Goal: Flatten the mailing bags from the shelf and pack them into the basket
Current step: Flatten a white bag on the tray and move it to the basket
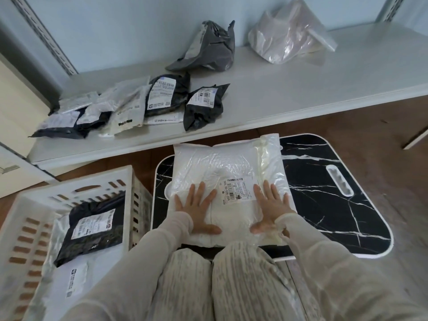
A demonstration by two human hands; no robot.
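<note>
On the near marble-patterned table [324,205], the left hand [196,209] and right hand [271,209] are pressing, fingers spread, on one white mailing bag [222,165]. Left, the white basket [30,212] is holding two bags; several are lying on the far shelf [301,89].

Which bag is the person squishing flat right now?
The big white mailing bag on the black marble board. Both hands press on it; the others lie untouched on the shelf or in the basket.
</note>
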